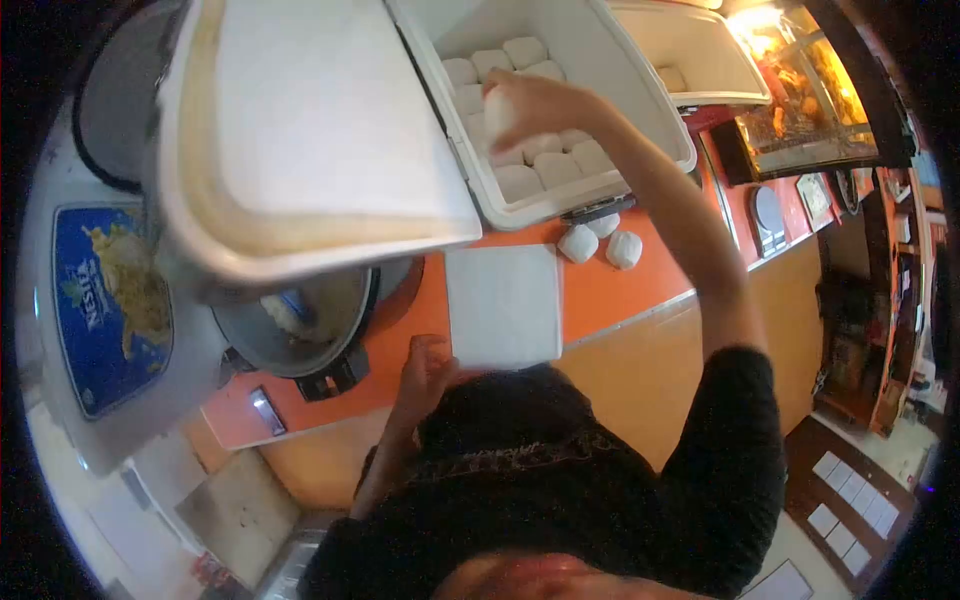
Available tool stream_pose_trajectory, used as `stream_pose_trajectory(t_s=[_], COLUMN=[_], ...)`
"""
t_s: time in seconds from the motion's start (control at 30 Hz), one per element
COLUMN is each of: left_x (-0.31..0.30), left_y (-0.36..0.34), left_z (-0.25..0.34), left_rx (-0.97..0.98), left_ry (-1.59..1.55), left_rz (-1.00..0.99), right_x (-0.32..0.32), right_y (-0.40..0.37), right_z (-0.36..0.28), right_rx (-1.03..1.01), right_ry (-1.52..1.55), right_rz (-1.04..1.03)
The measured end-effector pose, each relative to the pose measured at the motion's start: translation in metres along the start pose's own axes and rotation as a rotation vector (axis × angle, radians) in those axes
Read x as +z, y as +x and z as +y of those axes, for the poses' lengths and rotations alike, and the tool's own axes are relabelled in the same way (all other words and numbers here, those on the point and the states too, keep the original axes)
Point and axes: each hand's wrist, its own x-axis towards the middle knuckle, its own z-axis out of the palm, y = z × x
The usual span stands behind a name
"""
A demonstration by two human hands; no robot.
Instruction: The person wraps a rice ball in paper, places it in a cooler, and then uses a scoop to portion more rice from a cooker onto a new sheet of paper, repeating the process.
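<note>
**Right hand in the cooler, left hand down by the white sheets**

So the right hand (545, 105) is up top, just right of center, inside an open white cooler (530, 212), fingers curled around a white bundle (497, 110) above rows of similar ones. The left hand (428, 368) is lower, near center, by the left edge of a squarish white stack (505, 305); can't tell if it's actually gripping that. Three more bundles (624, 250) sit on the orange counter (615, 305) right of the stack. There's also a pot (265, 350) center-left, partly under the cooler's lid (330, 110).
</note>
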Motion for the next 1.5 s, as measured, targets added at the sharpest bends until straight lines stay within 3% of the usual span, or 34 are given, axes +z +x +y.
stream_pose_trajectory(t_s=[0.03,0.07,0.17,0.27,0.33,0.43,0.53,0.6,0.73,0.8,0.9,0.97,1.03,1.1,1.2,1.3,1.33,1.4,1.43,1.5], left_x=[-0.004,-0.006,-0.008,-0.005,-0.004,-0.015,-0.018,-0.023,-0.054,-0.095,-0.170,-0.206,-0.249,-0.293,-0.289,-0.293,-0.306,-0.315,-0.312,-0.299], left_y=[0.001,0.002,-0.004,-0.019,-0.024,-0.027,-0.034,-0.037,-0.048,-0.052,-0.027,0.011,0.059,0.106,0.141,0.145,0.144,0.132,0.124,0.115], left_z=[0.003,0.005,0.003,-0.011,0.002,0.010,-0.001,0.004,0.083,0.070,0.087,0.102,0.081,0.016,-0.019,-0.038,-0.062,-0.107,-0.113,-0.088], left_rx=[-0.007,-0.037,-0.142,-0.206,-0.125,-0.181,-0.111,-0.076,0.017,0.161,0.392,0.157,-0.040,-0.147,-0.582,-0.725,-0.625,-0.443,-0.359,-0.275], left_ry=[0.044,0.025,-0.098,-0.249,-0.196,-0.174,-0.264,-0.134,0.143,0.014,0.319,0.440,0.788,1.331,1.401,1.064,1.031,1.023,1.049,1.126], left_rz=[-0.013,-0.030,-0.058,-0.034,-0.028,-0.095,-0.046,-0.040,0.001,0.079,0.361,0.481,0.246,-0.128,-0.396,-0.306,-0.245,-0.097,-0.006,0.179], right_x=[0.009,0.034,0.114,0.110,0.099,0.098,0.122,0.127,0.112,0.103,0.085,0.085,0.074,0.051,0.020,-0.026,-0.023,0.014,0.033,0.090], right_y=[0.035,0.085,0.136,0.137,0.129,0.130,0.149,0.145,0.137,0.150,0.169,0.155,0.141,0.136,0.118,0.018,-0.022,-0.078,-0.098,-0.112], right_z=[0.022,0.067,0.135,0.124,0.115,0.118,0.143,0.136,0.115,0.122,0.140,0.135,0.120,0.114,0.112,0.027,0.005,0.002,-0.001,-0.007], right_rx=[0.058,0.009,-0.152,-0.158,-0.127,-0.138,-0.185,-0.173,-0.060,-0.154,-0.236,-0.260,-0.200,-0.116,-0.083,-0.075,-0.189,-0.384,-0.618,-0.662], right_ry=[-0.041,-0.114,-0.214,-0.193,-0.167,-0.126,-0.165,-0.293,-0.355,-0.319,-0.218,-0.182,-0.191,-0.225,-0.312,-0.061,0.108,0.740,0.907,1.071], right_rz=[-0.111,-0.184,-0.302,-0.376,-0.394,-0.391,-0.421,-0.437,-0.502,-0.494,-0.549,-0.510,-0.455,-0.339,-0.078,0.144,0.218,-0.009,-0.166,-0.538])
